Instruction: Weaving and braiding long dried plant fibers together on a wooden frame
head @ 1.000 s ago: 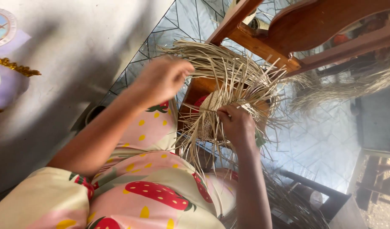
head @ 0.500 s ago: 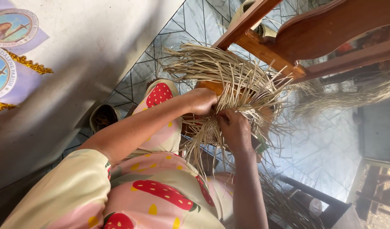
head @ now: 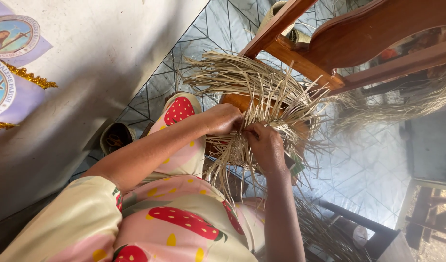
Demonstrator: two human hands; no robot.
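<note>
Your left hand (head: 224, 119) is curled over the woven centre of the straw piece (head: 262, 104), fingers bent inward and pinching strands where the loose fibres meet the tight weave; the exact number of strands in its grasp cannot be told. Your right hand (head: 265, 144) sits just beside it, knuckles almost touching the left, fingers likewise folded down and gripping strands at the same spot. Both hands are closed on the straw piece, neither lying flat. The straw piece rests at your knees, between the two hands and a rounded wooden form (head: 242, 101) that shows brown beneath the fibres; a small patch of finished weave (head: 236, 151) hangs below the hands, and long pale strands fan out upward and to the right in all directions. Your forearms come in from the lower left and from below, over a garment (head: 179, 218) printed with red strawberries on pink and cream. Behind the work stands a wooden chair frame (head: 329, 43), its rails crossing the upper right. More loose straw (head: 392, 104) lies to the right of the chair, and a further bundle (head: 325, 233) lies on the floor near your right forearm. The floor (head: 223, 24) is tiled in pale grey with dark joints. A sandal (head: 115, 138) sits on the floor to the left of your knee.
</note>
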